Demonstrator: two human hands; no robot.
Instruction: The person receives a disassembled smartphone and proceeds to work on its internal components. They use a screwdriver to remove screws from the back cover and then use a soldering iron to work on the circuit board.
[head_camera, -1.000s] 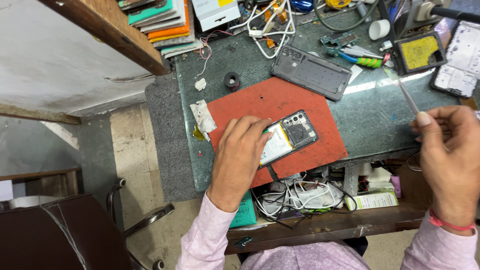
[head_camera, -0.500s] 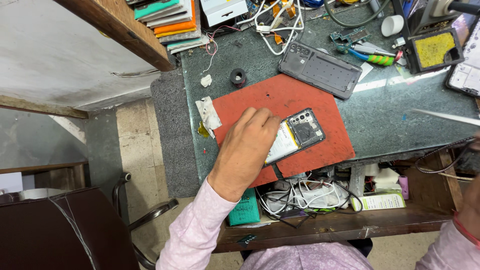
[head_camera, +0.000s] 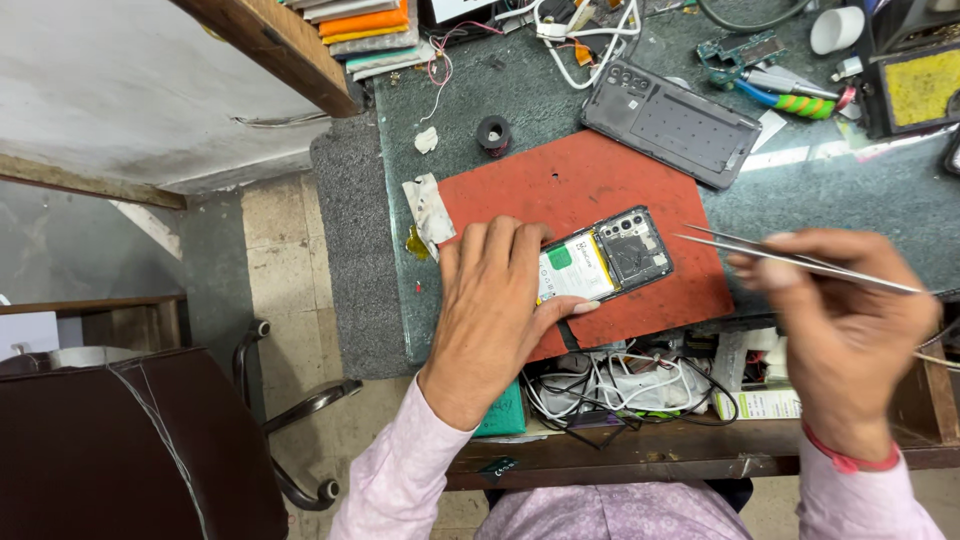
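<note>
An opened phone (head_camera: 603, 262) with its battery and circuit board showing lies on a red work mat (head_camera: 590, 190). My left hand (head_camera: 495, 305) lies flat on the mat and pins the phone's lower end, thumb along its near edge. My right hand (head_camera: 845, 320) grips metal tweezers (head_camera: 760, 252), whose tips point left and hover just right of the phone's camera end. The phone's grey back cover (head_camera: 672, 122) rests beyond the mat.
A dark green benchtop (head_camera: 850, 200) holds cables, a small black ring (head_camera: 493, 133), a green-handled tool (head_camera: 795, 100), a yellow sponge tray (head_camera: 920, 88) and a crumpled white cloth (head_camera: 430, 210). Tangled wires fill a shelf below the edge. A brown chair (head_camera: 120, 440) stands at left.
My right hand came back into view from the right and brought the tweezers leftward, close to the phone. My left hand stayed on the phone.
</note>
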